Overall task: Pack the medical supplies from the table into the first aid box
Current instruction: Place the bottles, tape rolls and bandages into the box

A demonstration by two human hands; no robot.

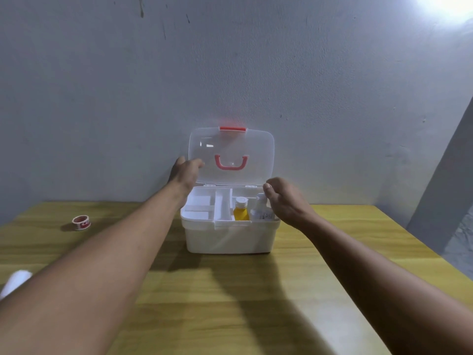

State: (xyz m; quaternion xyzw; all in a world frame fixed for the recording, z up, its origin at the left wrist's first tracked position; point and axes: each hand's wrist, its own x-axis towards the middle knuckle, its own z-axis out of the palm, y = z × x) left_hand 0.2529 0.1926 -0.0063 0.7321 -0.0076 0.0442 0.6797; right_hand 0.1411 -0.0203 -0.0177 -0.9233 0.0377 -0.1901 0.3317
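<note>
A white first aid box (230,238) stands on the wooden table near the wall. Its clear lid (231,147), with a red handle and red clasp, is raised upright. In the white tray on top, a yellow bottle (241,212) with a white cap and a clear bottle (259,210) stand in the right compartments. My left hand (184,172) rests against the lid's left edge. My right hand (288,201) hovers at the box's right rim beside the clear bottle, fingers curled and holding nothing. A roll of tape (81,222) with red print lies far left.
A white object (15,281), blurred, lies at the table's left edge, partly behind my left forearm. The table (230,303) butts against a grey wall. The table's right edge drops off to a grey floor (460,242).
</note>
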